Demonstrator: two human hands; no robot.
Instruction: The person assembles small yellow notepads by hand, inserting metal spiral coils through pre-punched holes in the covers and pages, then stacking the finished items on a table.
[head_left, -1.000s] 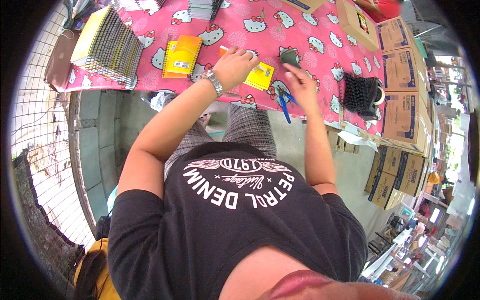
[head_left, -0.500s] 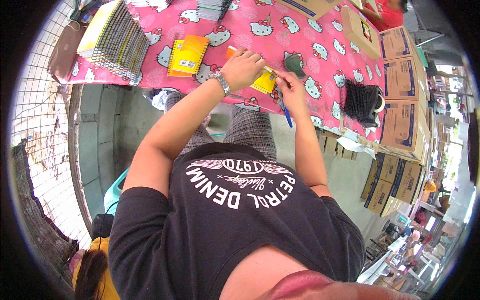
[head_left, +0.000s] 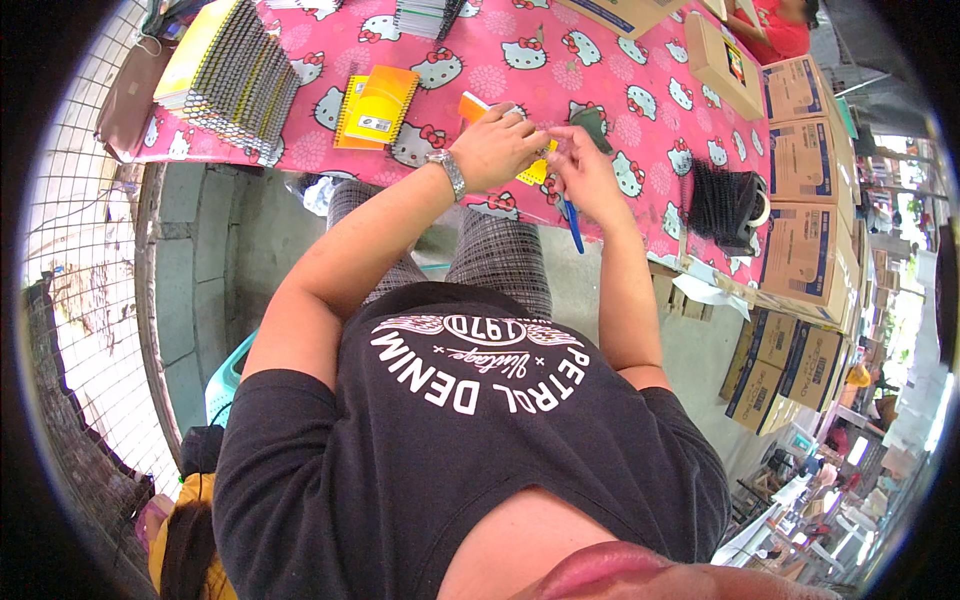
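Fingers of both hands meet over a small yellow-and-orange notebook (head_left: 500, 135) that lies near the front edge of the pink patterned tablecloth (head_left: 640, 60). Left hand (head_left: 495, 148), with a silver metal wristwatch (head_left: 449, 172) on its wrist, rests curled on the notebook, its fingertips bent toward the other hand and pinched at the notebook's right edge; what exactly sits between them cannot be told. Right hand (head_left: 583, 172) is held just beside it, thumb and forefinger drawn together at the same spot, while a blue-handled tool (head_left: 572, 224) hangs down from under the palm past the table edge. Whether that tool is gripped or only tucked under the hand is not clear.

Left of the hands, well apart from them, lies a second orange-and-yellow spiral notebook (head_left: 375, 105). Further left, a tall stack of spiral-bound notebooks (head_left: 235, 75) with dark wire spines stands at the table's corner. To the right, near the table's end, sits a bundle of black wire binding combs (head_left: 718, 200). Brown cardboard cartons (head_left: 805, 250) are stacked beyond the table on the right side.
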